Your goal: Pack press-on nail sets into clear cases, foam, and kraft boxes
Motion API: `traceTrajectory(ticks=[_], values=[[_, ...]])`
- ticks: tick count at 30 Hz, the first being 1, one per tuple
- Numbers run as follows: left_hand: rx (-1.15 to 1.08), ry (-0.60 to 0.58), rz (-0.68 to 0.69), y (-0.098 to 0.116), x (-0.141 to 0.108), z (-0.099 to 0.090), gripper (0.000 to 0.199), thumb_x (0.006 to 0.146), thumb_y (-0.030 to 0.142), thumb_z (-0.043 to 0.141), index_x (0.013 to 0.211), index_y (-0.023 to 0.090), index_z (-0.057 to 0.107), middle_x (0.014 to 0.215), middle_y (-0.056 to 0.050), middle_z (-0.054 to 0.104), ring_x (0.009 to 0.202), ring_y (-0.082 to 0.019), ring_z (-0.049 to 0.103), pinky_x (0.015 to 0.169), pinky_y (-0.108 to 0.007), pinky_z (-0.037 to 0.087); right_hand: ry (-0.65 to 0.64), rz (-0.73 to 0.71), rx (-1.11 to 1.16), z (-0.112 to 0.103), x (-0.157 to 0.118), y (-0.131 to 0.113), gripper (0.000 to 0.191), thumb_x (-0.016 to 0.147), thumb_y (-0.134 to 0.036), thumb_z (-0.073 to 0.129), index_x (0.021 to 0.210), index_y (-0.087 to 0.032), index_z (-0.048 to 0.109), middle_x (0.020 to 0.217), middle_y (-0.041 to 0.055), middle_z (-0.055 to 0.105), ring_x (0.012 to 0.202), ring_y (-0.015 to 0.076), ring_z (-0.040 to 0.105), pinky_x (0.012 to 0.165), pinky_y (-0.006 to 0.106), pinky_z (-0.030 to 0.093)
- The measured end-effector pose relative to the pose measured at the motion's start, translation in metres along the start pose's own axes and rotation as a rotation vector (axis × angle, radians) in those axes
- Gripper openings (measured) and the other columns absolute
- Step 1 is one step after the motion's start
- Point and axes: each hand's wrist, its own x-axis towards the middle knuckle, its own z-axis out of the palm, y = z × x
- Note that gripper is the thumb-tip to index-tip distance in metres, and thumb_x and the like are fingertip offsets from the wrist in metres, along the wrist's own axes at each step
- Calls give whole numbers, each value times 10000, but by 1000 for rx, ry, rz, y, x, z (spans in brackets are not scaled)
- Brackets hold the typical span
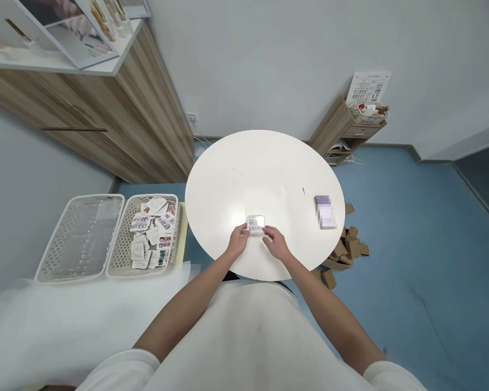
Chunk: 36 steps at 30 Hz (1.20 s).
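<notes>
A small clear plastic case (255,223) is at the near middle of the white round table (224,174), with rows of small shiny pieces inside that look like false nails. At its left edge, my left hand (238,241) is closed with fingers and thumb on the case. My right hand (276,243) has its fingertips on the case's right edge, the thumb bent just below. Whether the case rests on the tabletop or is slightly raised, I cannot tell.
Purple packs (325,212), blurred, lie on the table's right side. To the left stand a white basket (175,239) full of nail cards and another basket (49,255) with clear plastic in it. Cardboard boxes (353,248) sit on the floor at right; a wooden cabinet (158,108) stands behind left.
</notes>
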Motion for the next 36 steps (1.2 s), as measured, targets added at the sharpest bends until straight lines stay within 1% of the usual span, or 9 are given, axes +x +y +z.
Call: traceTrajectory(ticks=[3,6,17,22,25,29,32,34,36], values=[[45,-38,-13,10,-12,23,378,783,271,469,1142,164,515,1184,-89,535,989,-183,544,845,-309,429,-3,8,25,-25,-15,19,304,760,-197,466,1048,-208,562,1174,71,501,926,147,572,853,320,464],[91,-86,-6,11,-23,39,354,791,249,449,1126,168,527,1144,-75,564,970,-169,554,846,-306,433,-30,-20,2,-39,-23,35,273,763,-178,459,1004,-201,585,1121,69,532,891,145,581,844,325,465],[277,24,-14,-10,-66,66,359,780,229,457,1130,175,518,1128,-92,539,935,-165,564,824,-303,442,-182,-144,-169,-45,-43,59,241,773,-135,437,943,-182,601,984,70,577,848,144,573,795,298,461],[469,-33,53,-13,-72,68,352,796,247,421,1128,173,510,1039,-86,555,894,-177,565,793,-321,452,-236,-140,-315,-42,-46,63,248,772,-124,437,965,-180,581,990,72,567,842,150,568,756,284,459],[627,-33,203,-15,-72,63,432,772,263,460,1196,177,442,1131,-102,496,1021,-209,502,848,-347,425,-224,-186,-465,-42,-47,59,239,758,-179,499,987,-189,568,1055,98,541,936,206,533,766,325,446],[798,-133,432,-16,-68,55,555,712,275,541,1238,214,378,1312,-104,362,1209,-255,335,963,-400,316,-195,-315,-631,-45,-47,53,487,680,-246,627,1140,-226,469,1236,123,439,1110,279,417,848,410,387],[856,-217,484,-16,-63,50,555,721,251,522,1247,240,347,1330,-91,357,1228,-247,316,969,-408,296,-240,-383,-691,-43,-42,51,675,637,-221,672,1234,-260,362,1335,118,344,1175,287,359,872,424,361],[867,-250,496,-17,-60,47,551,723,226,511,1246,244,340,1299,-87,397,1207,-237,346,959,-399,307,-262,-384,-718,-41,-37,52,708,637,-223,677,1253,-277,332,1349,117,331,1161,288,381,850,428,375],[874,-262,517,-17,-58,46,562,708,216,527,1240,240,346,1264,-88,426,1184,-240,368,949,-394,315,-260,-379,-744,-39,-33,55,660,667,-231,657,1243,-295,341,1340,108,351,1128,278,419,826,425,394]])
